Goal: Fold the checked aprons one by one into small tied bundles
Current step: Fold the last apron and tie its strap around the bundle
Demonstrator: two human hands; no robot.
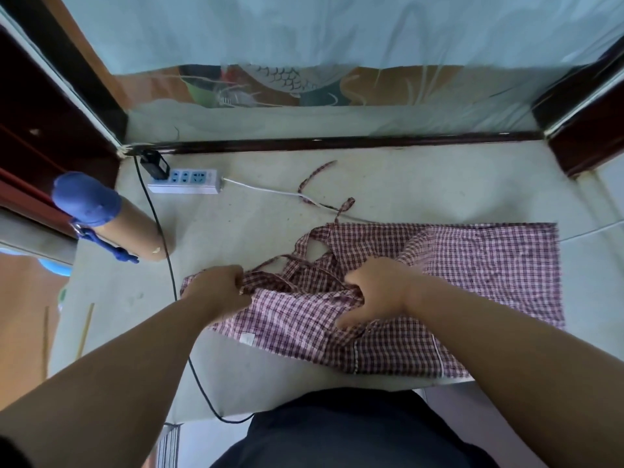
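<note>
left hand (221, 287): fingers curled, gripping checked apron (472, 265) at its bunched left edge | right hand (374, 292): knuckles up, clutching gathered fabric mid-apron | both forearms extended forward

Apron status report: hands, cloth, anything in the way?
Left hand grips apron at left edge. Right hand grips bunched middle. Apron half spread, not bundled. Black cable alongside.
</note>
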